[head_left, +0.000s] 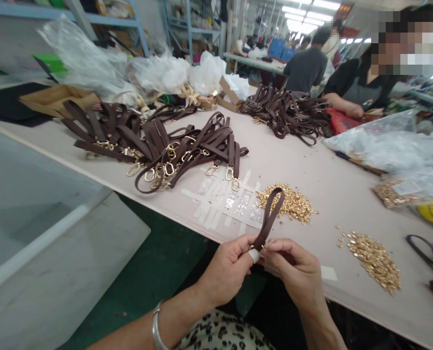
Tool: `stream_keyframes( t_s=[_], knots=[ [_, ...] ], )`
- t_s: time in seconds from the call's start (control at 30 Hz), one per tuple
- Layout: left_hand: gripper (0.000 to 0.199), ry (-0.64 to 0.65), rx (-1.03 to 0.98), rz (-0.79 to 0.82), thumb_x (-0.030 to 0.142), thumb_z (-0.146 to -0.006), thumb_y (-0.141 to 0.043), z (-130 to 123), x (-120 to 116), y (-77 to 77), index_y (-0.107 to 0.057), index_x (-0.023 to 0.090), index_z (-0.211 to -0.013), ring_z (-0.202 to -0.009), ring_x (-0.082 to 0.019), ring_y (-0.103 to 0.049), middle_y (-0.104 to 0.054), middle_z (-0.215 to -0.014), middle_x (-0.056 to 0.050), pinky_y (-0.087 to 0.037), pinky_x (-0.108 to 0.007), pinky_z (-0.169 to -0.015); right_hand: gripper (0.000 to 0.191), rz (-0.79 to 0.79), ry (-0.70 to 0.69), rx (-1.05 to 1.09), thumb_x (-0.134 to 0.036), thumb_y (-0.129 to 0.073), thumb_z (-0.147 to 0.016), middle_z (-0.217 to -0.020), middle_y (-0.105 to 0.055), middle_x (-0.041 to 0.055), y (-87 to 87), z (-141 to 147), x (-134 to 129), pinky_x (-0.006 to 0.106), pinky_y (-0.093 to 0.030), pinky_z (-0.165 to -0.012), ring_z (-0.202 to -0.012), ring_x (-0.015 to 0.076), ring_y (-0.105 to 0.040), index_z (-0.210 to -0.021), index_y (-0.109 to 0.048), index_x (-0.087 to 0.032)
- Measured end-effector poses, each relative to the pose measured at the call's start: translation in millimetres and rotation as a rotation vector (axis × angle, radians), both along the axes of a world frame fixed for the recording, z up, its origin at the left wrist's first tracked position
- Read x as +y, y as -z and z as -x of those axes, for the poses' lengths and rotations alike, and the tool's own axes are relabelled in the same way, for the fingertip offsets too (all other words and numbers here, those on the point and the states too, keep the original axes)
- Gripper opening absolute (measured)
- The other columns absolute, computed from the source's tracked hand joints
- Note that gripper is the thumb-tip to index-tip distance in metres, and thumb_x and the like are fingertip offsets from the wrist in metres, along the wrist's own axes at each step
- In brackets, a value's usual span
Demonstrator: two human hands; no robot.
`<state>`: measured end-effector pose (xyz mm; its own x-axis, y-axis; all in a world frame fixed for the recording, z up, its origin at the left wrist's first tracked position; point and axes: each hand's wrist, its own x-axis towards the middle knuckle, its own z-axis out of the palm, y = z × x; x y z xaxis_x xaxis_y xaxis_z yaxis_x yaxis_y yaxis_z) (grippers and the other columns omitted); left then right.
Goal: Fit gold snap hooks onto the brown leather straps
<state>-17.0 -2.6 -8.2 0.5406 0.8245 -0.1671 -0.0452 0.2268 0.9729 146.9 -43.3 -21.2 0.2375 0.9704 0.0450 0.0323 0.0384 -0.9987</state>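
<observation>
A dark brown looped strap (270,214) stands up from between my hands at the table's front edge. My left hand (229,267) pinches its lower end, with a pale wrap around the thumb. At the same end, my right hand (296,267) has thumb and fingertips pressed together by a small gold-coloured piece, too small to make out. Just behind the strap lies a heap of small gold metal pieces (294,204). A second gold heap (376,262) lies to the right of my right hand.
Brown straps with gold clasps (158,146) are piled on the left, more straps (285,112) at the back. Clear tape strips (216,204) cover part of the table (296,160). Plastic bags (394,141) lie at right. A co-worker (362,82) sits across the table.
</observation>
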Motion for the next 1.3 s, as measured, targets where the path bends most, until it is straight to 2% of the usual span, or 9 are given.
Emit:
stream_keyframes(
  t_s=[0.37,0.5,0.67,0.83,0.9,1.0,1.13,1.2,1.3],
  knots=[
    [0.035,0.016,0.119,-0.108,0.028,-0.093,-0.056,1.4,-0.2,3.0,-0.069,0.031,-0.126,-0.08,-0.018,-0.064,-0.076,-0.096,0.0,-0.049,-0.023,-0.068,0.005,0.02,-0.055,0.16,-0.021,-0.074,-0.081,-0.076,-0.071,-0.0013,-0.7,5.9,-0.1,0.026,-0.057,-0.061,-0.063,0.0135,-0.067,-0.08,-0.069,-0.021],
    [0.036,0.045,0.178,-0.12,0.032,-0.092,-0.058,0.7,3.1,13.2,-0.068,0.034,-0.127,-0.079,-0.021,-0.069,-0.078,-0.101,0.0,-0.055,-0.026,-0.071,0.002,-0.026,-0.02,-0.005,-0.019,-0.07,-0.082,-0.078,-0.071,0.0003,1.5,4.4,-2.4,0.027,-0.055,-0.068,-0.071,0.015,-0.067,-0.081,-0.071,-0.021],
    [0.039,0.047,0.262,-0.306,0.033,-0.092,-0.057,2.4,-1.9,20.9,-0.065,0.037,-0.13,-0.101,-0.026,-0.072,-0.077,-0.11,0.001,-0.053,-0.033,-0.096,0.004,0.01,0.03,0.01,-0.02,-0.07,-0.082,-0.079,-0.071,-0.0003,-2.3,2.4,-8.6,0.026,-0.054,-0.067,-0.07,0.0147,-0.066,-0.084,-0.067,-0.021],
    [0.04,0.057,0.276,-0.406,0.032,-0.091,-0.058,0.0,-7.1,26.4,-0.065,0.037,-0.13,-0.115,-0.029,-0.067,-0.076,-0.115,-0.001,-0.051,-0.036,-0.103,0.013,0.031,0.134,-0.059,-0.019,-0.072,-0.079,-0.078,-0.066,-0.0016,-3.1,4.8,-13.6,0.025,-0.052,-0.066,-0.072,0.0144,-0.063,-0.083,-0.06,-0.021],
    [0.04,0.068,0.238,-0.371,0.031,-0.092,-0.057,-4.9,-7.8,26.3,-0.064,0.037,-0.131,-0.11,-0.027,-0.069,-0.075,-0.117,-0.002,-0.053,-0.035,-0.1,0.011,0.058,0.117,-0.123,-0.022,-0.07,-0.081,-0.079,-0.067,-0.0009,-4.5,0.4,-15.3,0.025,-0.052,-0.067,-0.072,0.0147,-0.064,-0.085,-0.06,-0.021],
    [0.04,0.068,0.153,-0.251,0.034,-0.095,-0.053,-12.4,-9.4,22.8,-0.061,0.037,-0.134,-0.083,-0.02,-0.072,-0.074,-0.109,-0.003,-0.06,-0.03,-0.079,0.008,0.043,0.12,-0.36,-0.028,-0.064,-0.087,-0.081,-0.069,0.0003,-7.6,-27.6,-17.2,0.026,-0.053,-0.069,-0.074,0.0155,-0.066,-0.09,-0.062,-0.021],
    [0.041,-0.001,0.106,-0.132,0.039,-0.095,-0.052,-14.2,-11.0,17.5,-0.06,0.037,-0.135,-0.069,-0.015,-0.063,-0.068,-0.098,-0.003,-0.055,-0.024,-0.064,0.016,0.025,0.384,-0.995,-0.03,-0.053,-0.093,-0.092,-0.071,0.0055,-4.8,-103.0,-16.2,0.032,-0.053,-0.079,-0.083,0.0183,-0.067,-0.101,-0.063,-0.02],
    [0.043,-0.008,0.119,-0.08,0.044,-0.096,-0.05,-13.0,-10.5,15.9,-0.059,0.034,-0.137,-0.063,-0.013,-0.056,-0.064,-0.086,-0.001,-0.051,-0.023,-0.058,0.019,0.066,0.437,-1.137,-0.027,-0.05,-0.091,-0.094,-0.072,0.0085,0.1,-139.6,-13.6,0.036,-0.052,-0.08,-0.084,0.0212,-0.067,-0.102,-0.063,-0.019],
    [0.046,-0.027,0.118,0.002,0.048,-0.094,-0.051,-14.4,-8.5,11.7,-0.063,0.029,-0.134,-0.062,-0.013,-0.053,-0.06,-0.075,0.0,-0.048,-0.024,-0.06,0.019,0.113,0.388,-1.266,-0.024,-0.05,-0.09,-0.091,-0.072,0.009,7.6,-172.5,-9.2,0.038,-0.051,-0.078,-0.085,0.0242,-0.066,-0.099,-0.066,-0.018]
  ],
)
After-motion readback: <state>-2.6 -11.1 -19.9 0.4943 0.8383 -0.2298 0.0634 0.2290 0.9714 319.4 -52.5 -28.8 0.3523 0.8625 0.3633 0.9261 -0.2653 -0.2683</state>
